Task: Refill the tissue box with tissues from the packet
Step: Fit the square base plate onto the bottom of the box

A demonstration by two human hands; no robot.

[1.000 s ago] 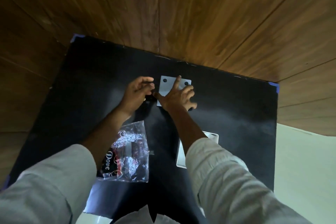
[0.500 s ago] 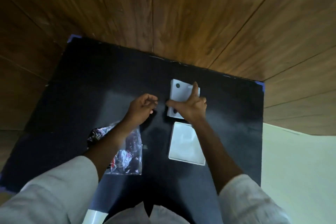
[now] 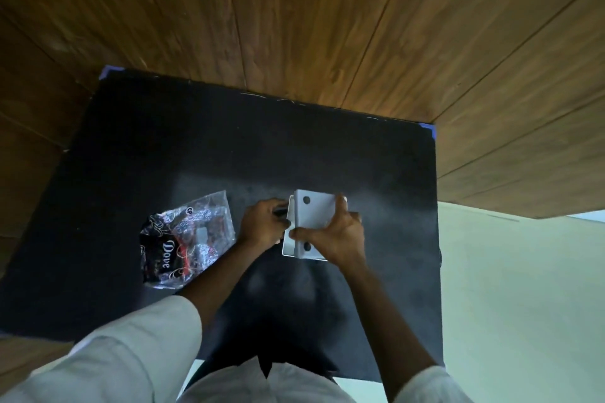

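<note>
A white tissue box with two dark round holes on its upper face sits tilted above the black mat. My right hand grips it from the right, thumb across the near part and fingers over the far edge. The curled fingers of my left hand press against the box's left side, with something dark at the fingertips. The tissue packet, crumpled clear plastic printed "Dove" in black and red, lies flat on the mat left of my left hand, untouched. No loose tissues show.
The black mat covers a table pushed against brown wood-panelled walls at the back and both sides. Blue tape marks the mat's far corners. A pale floor runs along the right. My light sleeves fill the bottom.
Both hands have drawn the holed white box toward me. The flat white piece that lay near my right forearm is hidden now. The packet shows fully, clear of my left arm.
</note>
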